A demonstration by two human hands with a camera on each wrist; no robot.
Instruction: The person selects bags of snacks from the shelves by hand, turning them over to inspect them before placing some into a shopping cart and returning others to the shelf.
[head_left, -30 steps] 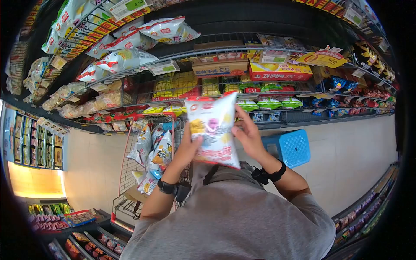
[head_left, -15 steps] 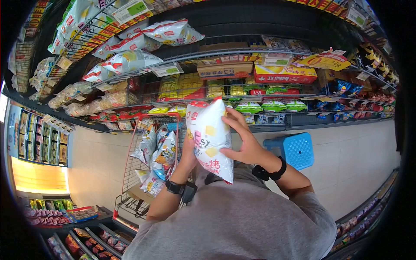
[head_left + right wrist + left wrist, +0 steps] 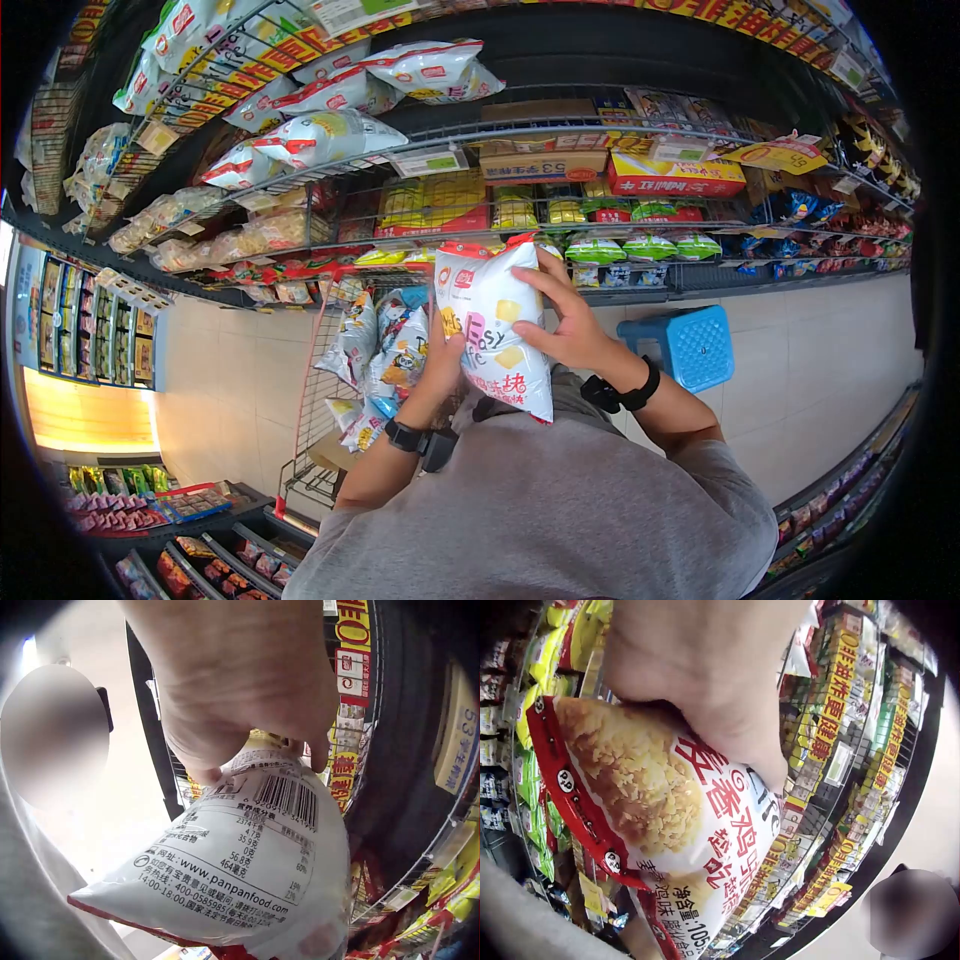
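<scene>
Both hands are clamping the snack bag (image 3: 493, 325): left hand (image 3: 443, 362) is half hiding behind it, right hand (image 3: 562, 318) is covering its edge.

snack bag (image 3: 493, 325) | white, red-trimmed, puffy, sealed | upright, slightly tilted | above cart

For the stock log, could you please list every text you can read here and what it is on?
White snack bag with red trim, back: "www.panpanfood.com", "400-0585985", "14:00-18:00".
Same bag, front: "Easy".
Brown cardboard box on the shelf: "53", upside down.
Yellow shelf price strips: too blurred to read.
</scene>
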